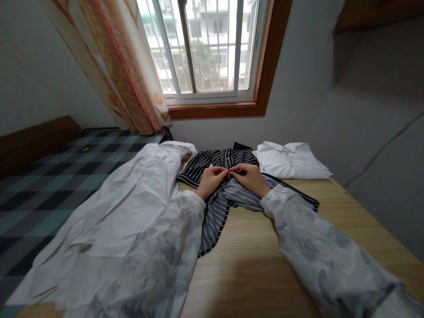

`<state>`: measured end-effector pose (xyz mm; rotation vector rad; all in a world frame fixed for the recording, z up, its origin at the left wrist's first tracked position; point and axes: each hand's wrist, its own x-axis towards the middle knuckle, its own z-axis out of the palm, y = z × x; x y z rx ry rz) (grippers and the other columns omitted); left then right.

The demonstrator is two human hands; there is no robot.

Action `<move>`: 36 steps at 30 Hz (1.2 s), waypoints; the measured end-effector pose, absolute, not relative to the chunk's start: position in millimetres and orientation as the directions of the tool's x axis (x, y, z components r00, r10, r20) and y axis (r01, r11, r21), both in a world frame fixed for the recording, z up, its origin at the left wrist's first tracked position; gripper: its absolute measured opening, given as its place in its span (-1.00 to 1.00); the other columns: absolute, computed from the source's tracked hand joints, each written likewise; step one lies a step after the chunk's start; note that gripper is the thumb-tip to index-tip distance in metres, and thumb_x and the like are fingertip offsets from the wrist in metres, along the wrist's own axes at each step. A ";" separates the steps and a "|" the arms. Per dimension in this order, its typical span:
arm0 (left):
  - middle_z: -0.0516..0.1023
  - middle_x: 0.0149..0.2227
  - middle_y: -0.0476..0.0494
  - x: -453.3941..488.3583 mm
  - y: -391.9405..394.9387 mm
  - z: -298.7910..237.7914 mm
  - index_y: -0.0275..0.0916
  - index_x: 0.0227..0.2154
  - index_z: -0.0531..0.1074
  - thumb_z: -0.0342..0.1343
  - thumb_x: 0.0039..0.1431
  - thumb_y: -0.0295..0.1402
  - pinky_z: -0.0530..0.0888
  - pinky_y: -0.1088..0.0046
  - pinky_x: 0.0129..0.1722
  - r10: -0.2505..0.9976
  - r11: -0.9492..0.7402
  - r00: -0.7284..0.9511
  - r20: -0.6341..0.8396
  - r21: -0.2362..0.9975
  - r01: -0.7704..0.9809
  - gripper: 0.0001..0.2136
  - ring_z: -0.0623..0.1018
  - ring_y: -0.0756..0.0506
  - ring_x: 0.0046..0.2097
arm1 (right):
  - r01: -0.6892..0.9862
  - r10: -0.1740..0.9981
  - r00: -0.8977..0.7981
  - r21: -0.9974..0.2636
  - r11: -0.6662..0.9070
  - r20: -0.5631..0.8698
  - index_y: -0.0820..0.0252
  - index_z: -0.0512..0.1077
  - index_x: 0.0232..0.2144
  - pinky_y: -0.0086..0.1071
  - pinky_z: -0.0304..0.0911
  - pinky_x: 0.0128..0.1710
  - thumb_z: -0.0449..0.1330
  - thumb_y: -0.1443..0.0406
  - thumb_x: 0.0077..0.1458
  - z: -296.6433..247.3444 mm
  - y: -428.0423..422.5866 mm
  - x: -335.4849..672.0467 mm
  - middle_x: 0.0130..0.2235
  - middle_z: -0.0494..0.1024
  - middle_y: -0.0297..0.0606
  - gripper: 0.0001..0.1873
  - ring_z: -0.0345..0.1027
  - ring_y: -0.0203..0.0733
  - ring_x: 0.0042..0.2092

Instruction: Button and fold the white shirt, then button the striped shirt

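A black shirt with thin white stripes point(212, 207) lies spread on the wooden table point(251, 265), collar toward the window. My left hand point(212, 179) and my right hand point(250, 176) meet at its front, just below the collar. Both pinch the striped fabric, fingertips nearly touching each other. My sleeves are pale with a grey pattern.
A white shirt point(129, 207) lies unfolded to the left, draped over the table edge onto a checked bed cover point(39, 185). A folded white shirt point(291, 161) sits at the back right. Behind are a window point(205, 48), a patterned curtain point(132, 70) and grey walls.
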<state>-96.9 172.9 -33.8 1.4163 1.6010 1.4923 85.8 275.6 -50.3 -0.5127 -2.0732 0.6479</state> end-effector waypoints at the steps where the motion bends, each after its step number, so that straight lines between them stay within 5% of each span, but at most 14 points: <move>1: 0.78 -0.30 -0.21 -97.0 173.3 -33.9 -0.28 -0.28 0.79 0.41 0.15 -0.04 0.54 0.39 -0.26 0.912 -0.159 -0.312 0.266 0.930 0.331 -0.65 0.67 -0.15 -0.27 | 0.120 0.585 -0.524 -0.627 0.770 0.619 0.04 0.78 -0.15 -0.25 0.50 -0.11 0.45 0.22 0.30 -50.0 275.6 85.6 -0.19 0.80 -0.24 -0.89 0.64 -0.09 -0.22; 13: 0.80 -0.26 -0.21 -96.6 175.2 -35.3 -0.26 -0.29 0.77 0.41 0.14 -0.16 0.62 0.35 -0.18 0.903 -0.155 -0.334 0.271 0.929 0.336 -0.75 0.72 -0.19 -0.19 | 0.072 0.644 -0.567 -0.747 0.660 0.514 0.07 0.73 -0.17 -0.21 0.49 -0.07 0.37 0.14 0.32 -52.4 282.1 83.1 -0.19 0.79 -0.24 -0.81 0.63 -0.08 -0.20; 36: 0.80 -0.26 -0.20 -95.9 177.7 -35.6 -0.25 -0.28 0.79 0.48 0.08 -0.23 0.62 0.32 -0.14 0.885 -0.117 -0.396 0.245 0.940 0.320 -0.78 0.71 -0.19 -0.18 | 0.050 0.650 -0.544 -0.752 0.657 0.531 0.02 0.74 -0.18 -0.13 0.54 0.07 0.42 0.16 0.28 -52.7 280.4 84.3 -0.14 0.81 -0.26 -0.87 0.71 0.00 -0.08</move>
